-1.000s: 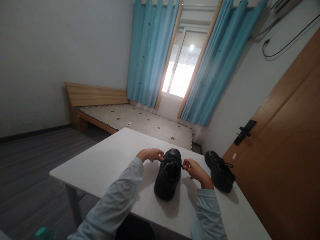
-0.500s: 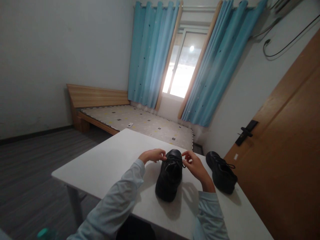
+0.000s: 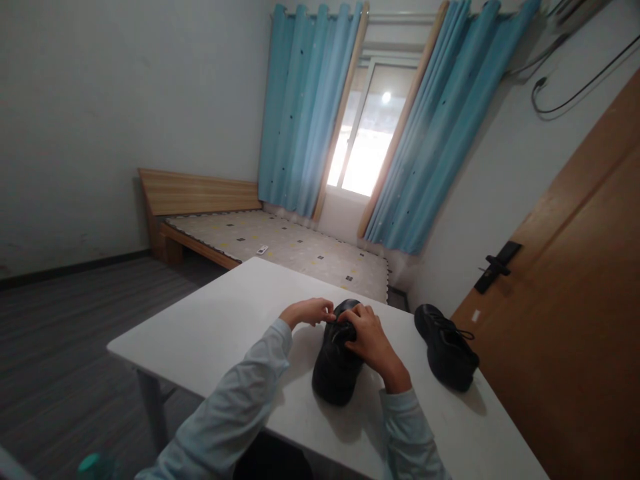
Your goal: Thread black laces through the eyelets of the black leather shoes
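The shoe [image 3: 336, 381] lies toe-away on the surface [image 3: 200, 333], right hand [image 3: 369, 337] nearer, bent over its top, left hand [image 3: 309, 311] beside it; whether their curled fingers grip, I cannot tell.

Table [image 3: 215, 320]: smooth top, faint sheen. On table: shoe [image 3: 336, 379], mostly matt; 2nd shoe [image 3: 447, 353], same finish. Behind table: wood-grain headboard [image 3: 200, 191], cloth curtains [image 3: 295, 120]. Right of table: smooth wood door [image 3: 575, 287]. Left of table: matt floor [image 3: 75, 320].
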Action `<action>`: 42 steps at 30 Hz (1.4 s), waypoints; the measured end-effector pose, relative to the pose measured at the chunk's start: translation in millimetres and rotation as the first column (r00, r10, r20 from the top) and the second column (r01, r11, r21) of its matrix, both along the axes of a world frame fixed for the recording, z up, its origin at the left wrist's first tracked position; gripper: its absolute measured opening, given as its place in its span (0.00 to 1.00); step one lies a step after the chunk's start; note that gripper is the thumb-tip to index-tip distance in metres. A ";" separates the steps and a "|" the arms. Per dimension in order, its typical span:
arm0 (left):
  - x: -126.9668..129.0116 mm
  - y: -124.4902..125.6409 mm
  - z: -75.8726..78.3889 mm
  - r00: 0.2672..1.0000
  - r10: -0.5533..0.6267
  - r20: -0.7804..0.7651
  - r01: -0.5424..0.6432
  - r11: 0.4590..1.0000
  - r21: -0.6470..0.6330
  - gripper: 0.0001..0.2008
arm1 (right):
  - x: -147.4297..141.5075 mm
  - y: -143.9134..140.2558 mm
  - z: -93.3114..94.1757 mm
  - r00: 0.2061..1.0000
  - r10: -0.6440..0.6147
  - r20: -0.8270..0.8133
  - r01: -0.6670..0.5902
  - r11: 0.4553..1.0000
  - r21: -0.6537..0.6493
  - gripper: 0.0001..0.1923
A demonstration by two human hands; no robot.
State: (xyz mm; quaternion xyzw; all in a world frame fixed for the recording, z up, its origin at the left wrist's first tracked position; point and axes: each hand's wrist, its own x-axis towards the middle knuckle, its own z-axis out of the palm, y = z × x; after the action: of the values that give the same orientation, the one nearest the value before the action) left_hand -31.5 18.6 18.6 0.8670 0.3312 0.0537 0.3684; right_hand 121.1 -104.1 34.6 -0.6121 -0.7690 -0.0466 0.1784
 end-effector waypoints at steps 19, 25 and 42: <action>1.1 -2.0 -0.5 0.998 0.027 0.049 -0.026 1.000 -0.010 0.12 | 4.7 1.1 1.7 0.986 0.154 -0.067 -0.150 0.987 0.061 0.14; 0.7 -0.7 -2.1 0.998 0.010 0.057 -0.009 1.000 -0.015 0.11 | -1.5 7.6 -0.4 0.992 0.062 0.110 -0.069 0.996 0.058 0.13; 1.2 1.3 -3.9 0.996 0.023 0.081 -0.017 0.997 -0.074 0.14 | 16.2 5.3 1.2 0.947 0.232 -0.223 -0.226 0.973 0.052 0.06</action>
State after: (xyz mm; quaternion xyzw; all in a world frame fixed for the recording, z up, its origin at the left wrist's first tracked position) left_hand -30.3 19.9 14.7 0.8465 0.3265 0.0805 0.4127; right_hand 137.3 -98.8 35.8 -0.5176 -0.8088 0.0351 0.2771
